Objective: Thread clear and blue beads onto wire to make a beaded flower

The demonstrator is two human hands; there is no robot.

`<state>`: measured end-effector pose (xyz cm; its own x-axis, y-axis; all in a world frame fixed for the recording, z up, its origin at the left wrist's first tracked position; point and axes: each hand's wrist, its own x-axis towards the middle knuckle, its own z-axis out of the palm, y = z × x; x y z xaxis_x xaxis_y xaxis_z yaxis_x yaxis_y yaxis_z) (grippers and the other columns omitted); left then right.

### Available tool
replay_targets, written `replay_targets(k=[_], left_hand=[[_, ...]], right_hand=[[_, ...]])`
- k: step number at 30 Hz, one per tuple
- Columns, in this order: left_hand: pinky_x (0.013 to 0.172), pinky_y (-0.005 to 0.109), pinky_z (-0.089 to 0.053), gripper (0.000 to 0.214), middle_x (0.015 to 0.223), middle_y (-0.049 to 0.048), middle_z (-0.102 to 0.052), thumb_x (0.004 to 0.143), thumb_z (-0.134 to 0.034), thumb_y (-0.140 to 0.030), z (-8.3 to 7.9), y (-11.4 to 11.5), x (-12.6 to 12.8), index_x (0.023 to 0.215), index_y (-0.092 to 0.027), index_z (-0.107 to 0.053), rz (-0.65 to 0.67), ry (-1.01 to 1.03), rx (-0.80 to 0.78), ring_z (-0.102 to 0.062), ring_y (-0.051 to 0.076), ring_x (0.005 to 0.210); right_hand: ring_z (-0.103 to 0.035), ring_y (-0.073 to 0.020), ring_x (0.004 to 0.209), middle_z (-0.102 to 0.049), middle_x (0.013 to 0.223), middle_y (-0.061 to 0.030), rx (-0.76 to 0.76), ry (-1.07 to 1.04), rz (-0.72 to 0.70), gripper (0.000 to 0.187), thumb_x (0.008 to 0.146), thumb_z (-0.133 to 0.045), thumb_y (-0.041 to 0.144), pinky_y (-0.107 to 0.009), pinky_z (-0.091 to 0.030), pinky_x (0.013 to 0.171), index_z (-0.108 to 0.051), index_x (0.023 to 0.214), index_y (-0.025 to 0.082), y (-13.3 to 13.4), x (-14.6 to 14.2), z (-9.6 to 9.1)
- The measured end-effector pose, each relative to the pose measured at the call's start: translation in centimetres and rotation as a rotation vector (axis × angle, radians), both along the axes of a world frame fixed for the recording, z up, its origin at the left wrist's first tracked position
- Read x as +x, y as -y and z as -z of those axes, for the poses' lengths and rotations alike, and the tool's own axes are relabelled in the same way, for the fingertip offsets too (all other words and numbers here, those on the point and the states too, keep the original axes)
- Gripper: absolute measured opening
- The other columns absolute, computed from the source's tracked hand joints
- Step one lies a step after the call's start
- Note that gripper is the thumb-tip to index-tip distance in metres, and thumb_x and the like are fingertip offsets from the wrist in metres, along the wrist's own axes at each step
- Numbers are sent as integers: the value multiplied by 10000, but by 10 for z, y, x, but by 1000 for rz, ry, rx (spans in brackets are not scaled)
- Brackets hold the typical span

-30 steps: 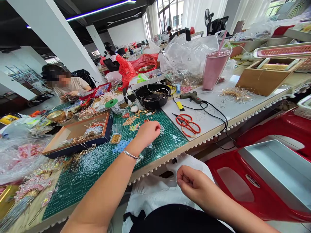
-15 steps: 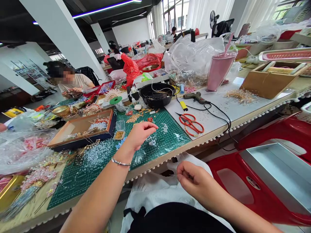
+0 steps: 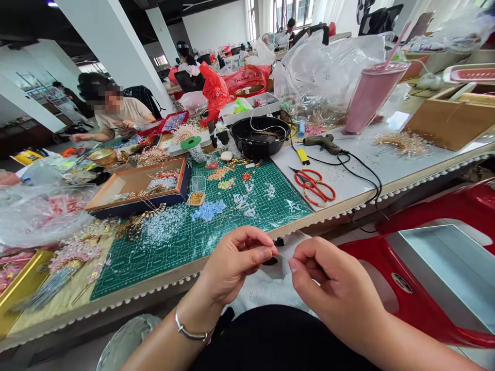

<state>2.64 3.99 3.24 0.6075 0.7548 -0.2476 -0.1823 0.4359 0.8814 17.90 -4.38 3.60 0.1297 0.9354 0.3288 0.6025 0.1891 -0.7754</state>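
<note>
Left hand (image 3: 234,263) and right hand (image 3: 336,283), before the desk's (image 3: 58,308) near edge: fingertips pinched on one thin wire (image 3: 284,255). Red-handled scissors (image 3: 308,180): beside the green mat's (image 3: 154,264) right edge.

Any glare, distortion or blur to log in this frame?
Head view: windows at the top look washed out; head view: pale sheen on the green mat near its front edge; head view: the pink cup slants, likely wide-angle stretch; head view: left hand and right hand look fairly sharp, the thin strand between them faint.
</note>
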Motion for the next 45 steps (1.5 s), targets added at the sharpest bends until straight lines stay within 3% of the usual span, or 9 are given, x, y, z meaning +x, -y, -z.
replay_targets(k=[9, 16, 20, 27, 31, 38, 41, 43, 45], left_hand=[[733, 184, -461, 145, 778, -15, -643, 740, -735, -147, -6, 9, -3, 845, -191, -644, -11, 2, 191, -590, 69, 753], [641, 209, -418, 147, 776, -8, -616, 765, -715, -233, -4, 13, -9, 895, -205, -651, 20, -194, 403, -525, 89, 694], [602, 224, -409, 125, 791, 10, -647, 795, -679, -293, -9, 18, -12, 884, -207, -666, 31, -375, 551, -520, 105, 662], [653, 268, -384, 124, 697, 9, -669, 819, -645, -302, -17, 19, -18, 736, -212, -659, 7, -616, 947, -573, 141, 659], [659, 257, -382, 130, 703, 17, -667, 847, -603, -288, -17, 18, -23, 758, -212, -659, 119, -604, 1012, -577, 143, 672], [695, 254, -399, 156, 714, 14, -669, 872, -563, -302, -13, 12, -32, 785, -210, -654, 209, -627, 1077, -587, 141, 691], [695, 246, -410, 164, 783, 3, -700, 874, -549, -321, -7, -16, -55, 815, -240, -679, 68, -824, 1058, -604, 144, 724], [654, 246, -410, 195, 834, -8, -711, 876, -520, -353, 0, -44, -78, 840, -267, -690, -227, -1168, 989, -599, 151, 701], [659, 278, -402, 210, 926, 24, -712, 868, -507, -327, 11, -73, -103, 916, -255, -698, -352, -1321, 956, -602, 193, 750]], right_hand=[[-341, -87, 425, -362, 518, 86, -37, 38, -1, 145, 810, -469, 154, -214, -294, 407, -434, 691, 229, 5, -1, 0], [-334, -93, 443, -362, 520, 81, -89, 8, -49, 148, 836, -474, 173, -218, -285, 416, -440, 703, 227, 5, -3, 3], [-419, -105, 507, -471, 597, 51, -163, -116, -146, 133, 909, -440, 232, -217, -348, 465, -489, 785, 220, 5, -4, 4], [-452, -121, 573, -477, 646, 45, -324, -311, -202, 128, 927, -441, 312, -221, -379, 509, -536, 941, 228, 4, -5, 6], [-343, -113, 525, -321, 580, 73, -402, -289, -213, 157, 873, -521, 347, -215, -303, 459, -514, 785, 217, 3, -7, 9], [-301, -106, 493, -292, 557, 77, -399, -270, -203, 135, 862, -480, 249, -212, -274, 437, -477, 730, 220, 0, -13, 21], [-312, -110, 492, -312, 558, 71, -358, -268, -169, 140, 853, -463, 218, -214, -281, 438, -453, 714, 227, 1, -13, 26], [-340, -112, 491, -349, 557, 65, -334, -263, -164, 145, 844, -462, 212, -212, -298, 439, -442, 702, 230, 3, -11, 29], [-357, -114, 490, -361, 551, 64, -338, -252, -167, 144, 836, -461, 206, -212, -308, 442, -438, 696, 232, 5, -10, 30]])
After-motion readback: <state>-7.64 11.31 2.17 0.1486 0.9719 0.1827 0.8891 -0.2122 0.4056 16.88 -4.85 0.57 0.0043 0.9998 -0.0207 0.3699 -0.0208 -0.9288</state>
